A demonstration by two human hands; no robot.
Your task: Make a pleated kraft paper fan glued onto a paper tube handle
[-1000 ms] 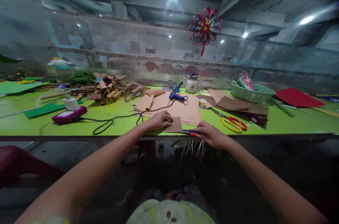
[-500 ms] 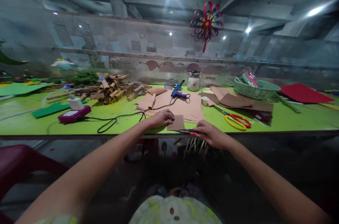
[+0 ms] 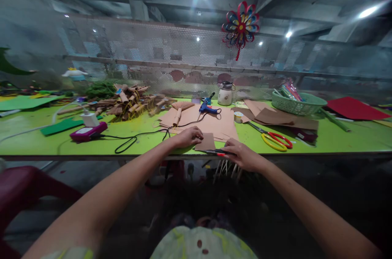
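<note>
At the table's front edge, my left hand (image 3: 193, 136) has bent fingers on the left edge of a small square piece of brown paper (image 3: 207, 142). My right hand (image 3: 238, 153) is closed around a slim black-and-red tool with a pointed grey blade (image 3: 217, 152). The blade points left and lies along the paper's near edge. Whether it is a knife or scissors I cannot tell. Behind my hands are larger sheets of brown paper (image 3: 225, 124), with a pleated paper fan on a rolled handle (image 3: 177, 116) and a blue glue gun (image 3: 208, 108) on top.
To the right lie scissors with red and yellow handles (image 3: 275, 140) and a green basket (image 3: 300, 106). A pile of rolled paper pieces (image 3: 131, 102) sits at the back left. A black cable (image 3: 131, 140) runs from a purple power block (image 3: 88, 131). A lidded jar (image 3: 226, 94) stands behind.
The whole view has shifted slightly to the right. The tool's tip has moved a little left along the paper's near edge; the left hand stays on the paper.
</note>
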